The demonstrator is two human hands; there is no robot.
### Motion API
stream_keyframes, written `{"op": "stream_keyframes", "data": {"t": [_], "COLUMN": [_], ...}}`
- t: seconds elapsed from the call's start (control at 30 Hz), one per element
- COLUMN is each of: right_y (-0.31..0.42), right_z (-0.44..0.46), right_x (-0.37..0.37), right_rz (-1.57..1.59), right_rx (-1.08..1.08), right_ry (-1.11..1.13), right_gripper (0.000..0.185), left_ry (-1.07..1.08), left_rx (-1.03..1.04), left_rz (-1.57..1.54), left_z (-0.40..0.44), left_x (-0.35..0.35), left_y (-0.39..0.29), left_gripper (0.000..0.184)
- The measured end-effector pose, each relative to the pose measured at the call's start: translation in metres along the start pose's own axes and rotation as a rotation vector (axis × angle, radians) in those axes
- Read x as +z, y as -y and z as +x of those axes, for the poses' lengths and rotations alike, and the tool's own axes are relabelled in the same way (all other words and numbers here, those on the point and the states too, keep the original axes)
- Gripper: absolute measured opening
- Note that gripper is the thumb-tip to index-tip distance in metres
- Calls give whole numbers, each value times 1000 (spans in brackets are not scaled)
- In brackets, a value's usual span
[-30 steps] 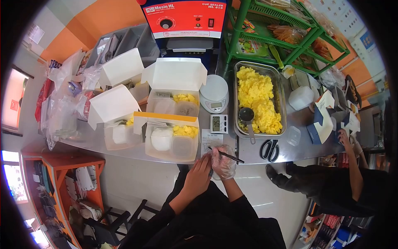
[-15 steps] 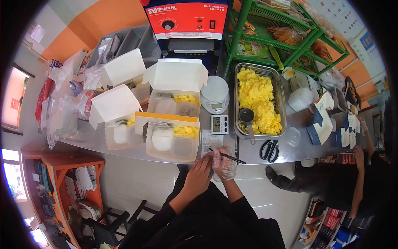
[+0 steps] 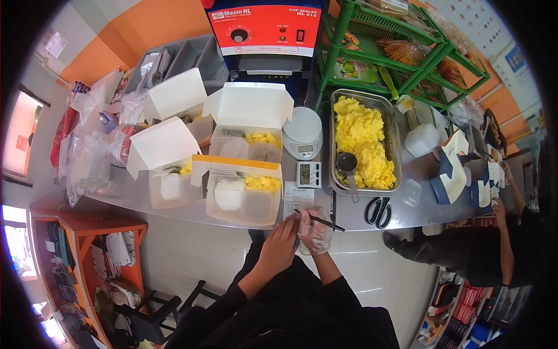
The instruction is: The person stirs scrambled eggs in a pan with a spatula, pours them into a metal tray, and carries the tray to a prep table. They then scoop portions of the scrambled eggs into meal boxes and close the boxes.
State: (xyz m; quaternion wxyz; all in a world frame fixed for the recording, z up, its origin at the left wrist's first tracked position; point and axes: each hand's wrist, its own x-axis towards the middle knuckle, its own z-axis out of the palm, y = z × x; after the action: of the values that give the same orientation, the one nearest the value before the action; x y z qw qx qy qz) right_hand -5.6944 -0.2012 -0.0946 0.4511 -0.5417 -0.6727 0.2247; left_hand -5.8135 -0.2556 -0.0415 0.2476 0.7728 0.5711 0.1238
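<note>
In the head view my right hand [image 3: 314, 234], in a clear plastic glove, grips a slim black pen [image 3: 326, 222] at the table's front edge. Beside it, my bare left hand [image 3: 279, 244] has its fingers stretched toward the lower end of a printed paper slip [image 3: 297, 200]; whether they press on it I cannot tell. Just above the slip stands a small digital timer [image 3: 308, 174]. To the left is an open meal box [image 3: 244, 216] with white rice, yellow egg and a lidded clear cup.
More open boxes [image 3: 165, 145] stand on the left. A white scale [image 3: 303, 132], a metal tray [image 3: 397, 174] of yellow egg with a measuring scoop [image 3: 347, 163], and black-handled scissors [image 3: 378, 212] are nearby. Behind are a cup sealer [image 3: 264, 29] and green rack [image 3: 372, 52]. A co-worker [image 3: 482, 250] stands right.
My hands and the pen keep nearly the same position. The whole view has shifted very slightly. At the right, the co-worker's shoe and arm have moved a little.
</note>
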Motion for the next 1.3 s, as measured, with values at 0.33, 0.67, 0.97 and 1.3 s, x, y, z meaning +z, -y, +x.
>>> {"op": "stream_keyframes", "data": {"t": [0.33,0.67,0.97,1.3], "right_y": [3,-3,-11,1], "right_z": [-3,-7,-8,11], "right_x": [0,2,8,24], "right_rz": [76,91,125,39], "right_rx": [87,144,202,122], "right_ry": [4,26,14,121], "right_gripper": [10,11,14,19], "left_ry": [-11,-39,-40,-31], "left_rx": [-15,16,39,42], "left_rz": [-3,76,61,35], "left_z": [-2,-1,-3,-8], "left_x": [1,4,5,15], "left_y": [-3,-3,-1,5], "left_gripper": [66,60,55,45]}}
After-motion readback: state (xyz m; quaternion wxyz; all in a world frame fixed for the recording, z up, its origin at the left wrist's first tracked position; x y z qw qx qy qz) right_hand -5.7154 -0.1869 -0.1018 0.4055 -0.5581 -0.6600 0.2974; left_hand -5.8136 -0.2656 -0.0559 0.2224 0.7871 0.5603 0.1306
